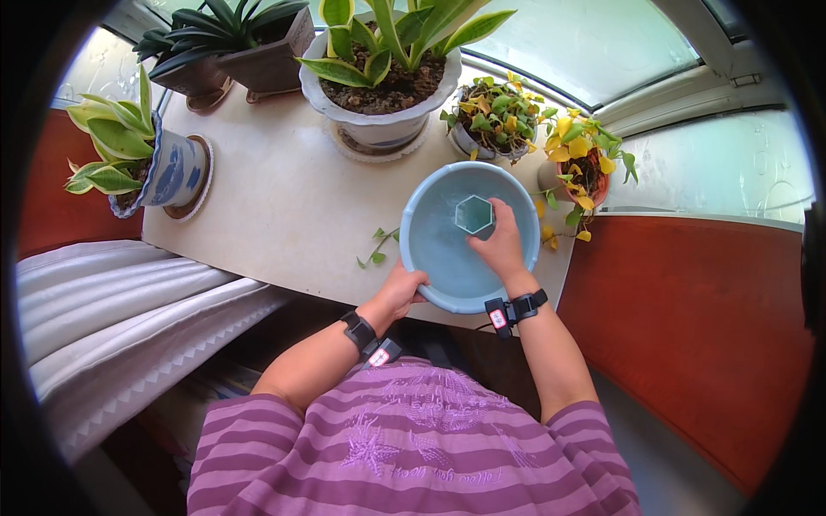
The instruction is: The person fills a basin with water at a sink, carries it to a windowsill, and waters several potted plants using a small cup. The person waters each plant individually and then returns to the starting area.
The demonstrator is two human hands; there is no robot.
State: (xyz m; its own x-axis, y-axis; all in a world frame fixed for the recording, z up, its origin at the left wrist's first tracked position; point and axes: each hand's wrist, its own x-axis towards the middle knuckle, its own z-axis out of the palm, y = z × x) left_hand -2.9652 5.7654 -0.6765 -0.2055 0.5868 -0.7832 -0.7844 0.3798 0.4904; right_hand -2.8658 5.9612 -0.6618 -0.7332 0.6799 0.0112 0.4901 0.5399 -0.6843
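Note:
A light blue plastic basin [439, 258] with water in it is at the front right of the white table. My left hand [401, 288] grips the basin's rim at its lower left, thumb over the edge. Inside the basin, my right hand [502, 242] holds a hexagonal clear cup [475, 215] between thumb and fingers. Whether the cup touches the basin's bottom I cannot tell. A cut green leafy stem [379, 248] lies on the table just left of the basin.
Two small pots of yellowing plants [500, 116] [584, 168] stand close behind and right of the basin. A large white pot [381, 122] with a snake plant is behind it. A blue-and-white pot [174, 171] stands left, dark planters [271, 61] at the back. White curtain [142, 309] hangs front left.

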